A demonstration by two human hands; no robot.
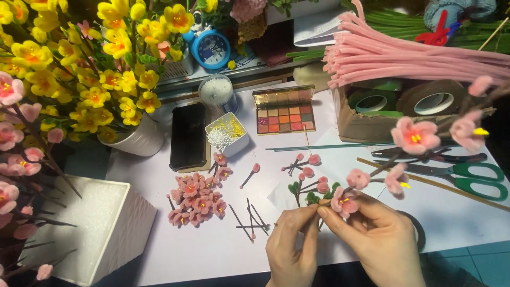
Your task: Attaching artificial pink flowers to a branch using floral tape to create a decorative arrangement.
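Note:
My left hand (291, 244) and my right hand (374, 242) meet at the fingertips near the table's front edge. Together they pinch the stem end of a craft blossom branch (372, 172), right by a pink flower (343, 202). The branch rises to the right and carries more pink flowers (415, 135) and buds. A small sprig with pink buds and green leaves (311, 190) lies just beyond my fingers. A pile of finished pink flowers (195, 202) lies to the left, with loose dark stems (252, 218) between it and my left hand.
Green-handled scissors (470, 178) lie at right, near a cardboard box (353, 119) of tape rolls topped with pink pipe cleaners (404, 58). Further back are a makeup palette (284, 110), a box of stamens (227, 133), a black phone (188, 135), a white vase (141, 139) of yellow flowers and a white planter (101, 228).

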